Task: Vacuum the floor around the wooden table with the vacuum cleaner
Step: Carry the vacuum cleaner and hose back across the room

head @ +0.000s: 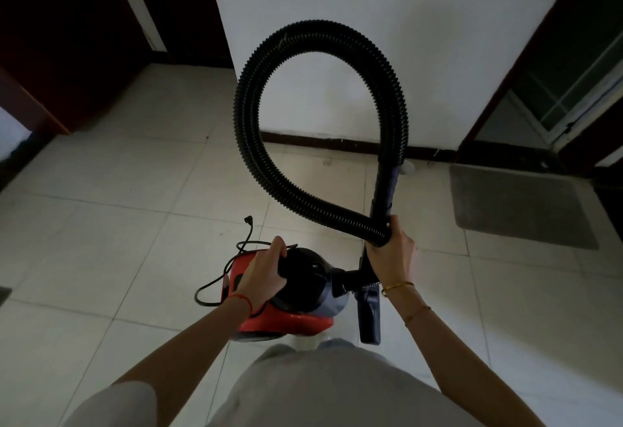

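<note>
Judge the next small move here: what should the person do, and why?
Probably set the vacuum cleaner down and plug it in. The left hand grips its body, the right hand holds the looped hose, and the power cord hangs loose, its plug unconnected. No wooden table shows.

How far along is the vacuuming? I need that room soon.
Barely started. The left hand grips the vacuum cleaner by its top, and the right hand holds the looped hose and tube together. The cord trails loose, its plug lying on the tiled floor. No wooden table is in view, so all the vacuuming remains.
</note>
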`<action>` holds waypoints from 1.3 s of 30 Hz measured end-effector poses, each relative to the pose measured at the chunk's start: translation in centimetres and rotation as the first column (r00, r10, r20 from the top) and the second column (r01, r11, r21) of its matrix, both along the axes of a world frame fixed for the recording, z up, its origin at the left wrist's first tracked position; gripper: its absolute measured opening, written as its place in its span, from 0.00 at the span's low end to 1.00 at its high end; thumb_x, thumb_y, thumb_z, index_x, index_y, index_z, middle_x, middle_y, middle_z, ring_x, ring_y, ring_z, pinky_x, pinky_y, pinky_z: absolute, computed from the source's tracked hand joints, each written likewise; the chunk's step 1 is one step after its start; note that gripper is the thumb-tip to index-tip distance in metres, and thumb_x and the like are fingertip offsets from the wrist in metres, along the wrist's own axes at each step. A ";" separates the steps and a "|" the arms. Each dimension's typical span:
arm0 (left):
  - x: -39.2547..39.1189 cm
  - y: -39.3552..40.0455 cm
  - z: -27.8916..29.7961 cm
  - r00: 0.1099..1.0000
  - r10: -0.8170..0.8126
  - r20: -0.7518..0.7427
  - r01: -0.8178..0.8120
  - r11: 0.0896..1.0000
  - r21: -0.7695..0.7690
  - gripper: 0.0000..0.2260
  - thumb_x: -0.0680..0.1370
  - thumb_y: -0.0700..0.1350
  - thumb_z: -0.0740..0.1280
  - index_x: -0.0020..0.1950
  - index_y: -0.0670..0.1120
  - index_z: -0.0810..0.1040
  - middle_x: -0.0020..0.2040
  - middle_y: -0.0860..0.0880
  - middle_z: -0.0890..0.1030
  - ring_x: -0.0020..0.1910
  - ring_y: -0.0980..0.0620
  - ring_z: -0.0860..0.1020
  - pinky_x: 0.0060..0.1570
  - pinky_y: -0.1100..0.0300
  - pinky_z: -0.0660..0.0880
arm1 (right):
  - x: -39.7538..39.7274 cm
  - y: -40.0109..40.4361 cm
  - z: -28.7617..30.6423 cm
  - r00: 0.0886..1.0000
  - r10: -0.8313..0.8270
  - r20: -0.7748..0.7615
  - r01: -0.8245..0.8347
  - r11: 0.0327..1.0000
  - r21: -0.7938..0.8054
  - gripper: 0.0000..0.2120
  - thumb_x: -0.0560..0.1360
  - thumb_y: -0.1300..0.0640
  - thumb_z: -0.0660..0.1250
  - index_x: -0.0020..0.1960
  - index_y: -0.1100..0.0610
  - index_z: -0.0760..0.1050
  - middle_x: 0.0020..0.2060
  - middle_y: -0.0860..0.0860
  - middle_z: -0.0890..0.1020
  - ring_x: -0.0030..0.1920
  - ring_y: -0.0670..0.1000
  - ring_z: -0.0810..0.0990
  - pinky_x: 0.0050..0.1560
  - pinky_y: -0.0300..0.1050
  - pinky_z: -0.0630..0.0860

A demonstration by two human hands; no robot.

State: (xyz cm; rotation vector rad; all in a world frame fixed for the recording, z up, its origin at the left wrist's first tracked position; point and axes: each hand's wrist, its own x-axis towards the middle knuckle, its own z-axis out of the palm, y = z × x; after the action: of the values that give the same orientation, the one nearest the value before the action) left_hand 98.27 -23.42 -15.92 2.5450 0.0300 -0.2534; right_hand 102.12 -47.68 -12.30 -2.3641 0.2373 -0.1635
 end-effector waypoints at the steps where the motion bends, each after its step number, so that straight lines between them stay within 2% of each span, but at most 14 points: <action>1: 2.3 0.2 0.0 1.000 -0.006 0.002 0.006 1.000 0.002 0.19 0.66 0.31 0.66 0.49 0.47 0.65 0.32 0.51 0.74 0.29 0.53 0.74 0.24 0.64 0.67 | 2.4 0.2 0.1 1.000 0.006 -0.003 -0.006 1.000 0.001 0.15 0.70 0.60 0.69 0.54 0.52 0.71 0.37 0.51 0.82 0.36 0.55 0.81 0.36 0.49 0.80; 5: 11.6 1.1 -0.2 1.000 -0.017 0.015 0.018 1.000 -0.012 0.20 0.68 0.31 0.69 0.50 0.48 0.65 0.33 0.52 0.74 0.30 0.56 0.75 0.25 0.65 0.71 | 11.4 1.2 0.8 1.000 0.015 -0.009 -0.015 1.000 0.021 0.15 0.72 0.61 0.68 0.56 0.54 0.72 0.40 0.51 0.82 0.36 0.51 0.77 0.37 0.40 0.73; 10: 22.9 2.3 -1.1 0.999 -0.023 0.033 0.024 0.999 -0.036 0.20 0.67 0.31 0.69 0.49 0.48 0.64 0.33 0.51 0.75 0.31 0.55 0.76 0.25 0.63 0.73 | 22.3 2.4 0.1 1.000 -0.010 -0.001 0.010 1.000 0.010 0.16 0.71 0.62 0.68 0.58 0.54 0.72 0.41 0.51 0.82 0.37 0.51 0.78 0.38 0.39 0.73; 17: 38.3 4.7 -3.3 0.997 -0.079 0.011 0.080 0.994 -0.069 0.22 0.67 0.31 0.70 0.49 0.51 0.63 0.34 0.51 0.75 0.31 0.55 0.77 0.27 0.57 0.77 | 36.4 4.7 -1.0 0.996 -0.085 -0.039 0.084 0.995 -0.048 0.14 0.73 0.60 0.67 0.56 0.53 0.70 0.36 0.45 0.77 0.34 0.50 0.77 0.32 0.36 0.67; 22: 48.7 5.7 -3.1 0.993 -0.118 -0.005 0.117 0.990 -0.083 0.21 0.69 0.32 0.69 0.49 0.51 0.63 0.35 0.51 0.75 0.32 0.56 0.77 0.26 0.64 0.75 | 45.9 6.2 -1.3 0.986 -0.158 -0.047 0.153 0.984 -0.091 0.15 0.71 0.61 0.67 0.57 0.54 0.71 0.35 0.49 0.77 0.33 0.52 0.75 0.29 0.37 0.62; 25: 53.8 6.0 -3.4 0.992 -0.122 -0.034 0.119 0.989 -0.085 0.20 0.69 0.32 0.68 0.48 0.52 0.63 0.35 0.51 0.76 0.32 0.55 0.77 0.25 0.64 0.74 | 51.0 6.7 -1.9 0.983 -0.178 -0.041 0.173 0.980 -0.102 0.16 0.71 0.61 0.67 0.58 0.55 0.71 0.37 0.53 0.80 0.35 0.56 0.79 0.32 0.40 0.65; 31: 63.8 5.7 -5.8 0.991 -0.107 -0.087 0.096 0.989 -0.112 0.18 0.71 0.31 0.65 0.49 0.51 0.63 0.33 0.52 0.75 0.29 0.56 0.74 0.23 0.68 0.69 | 61.1 6.7 -4.7 0.971 -0.234 -0.037 0.232 0.971 -0.059 0.16 0.70 0.63 0.69 0.56 0.56 0.72 0.37 0.53 0.81 0.36 0.57 0.80 0.33 0.41 0.68; 36: 71.4 5.0 -10.3 0.983 -0.104 -0.154 0.092 0.992 -0.081 0.20 0.69 0.33 0.65 0.54 0.51 0.63 0.37 0.52 0.76 0.34 0.55 0.76 0.26 0.66 0.70 | 69.5 5.3 -9.0 0.958 -0.278 -0.071 0.275 0.961 -0.040 0.19 0.69 0.64 0.68 0.59 0.55 0.71 0.39 0.53 0.81 0.39 0.57 0.81 0.35 0.41 0.71; 39: 75.9 4.1 -13.1 0.981 -0.092 -0.172 0.084 0.995 -0.051 0.21 0.70 0.34 0.65 0.56 0.51 0.63 0.37 0.53 0.75 0.34 0.57 0.75 0.26 0.68 0.68 | 74.4 4.3 -12.4 0.953 -0.285 -0.105 0.279 0.958 -0.072 0.20 0.70 0.63 0.67 0.60 0.54 0.70 0.41 0.54 0.81 0.40 0.57 0.81 0.36 0.42 0.72</action>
State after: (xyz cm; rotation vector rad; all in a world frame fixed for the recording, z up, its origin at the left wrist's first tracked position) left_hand 174.19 -19.33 -29.05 2.4773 -0.0209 -0.5053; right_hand 176.53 -43.35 -24.67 -2.3886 0.6358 -0.1720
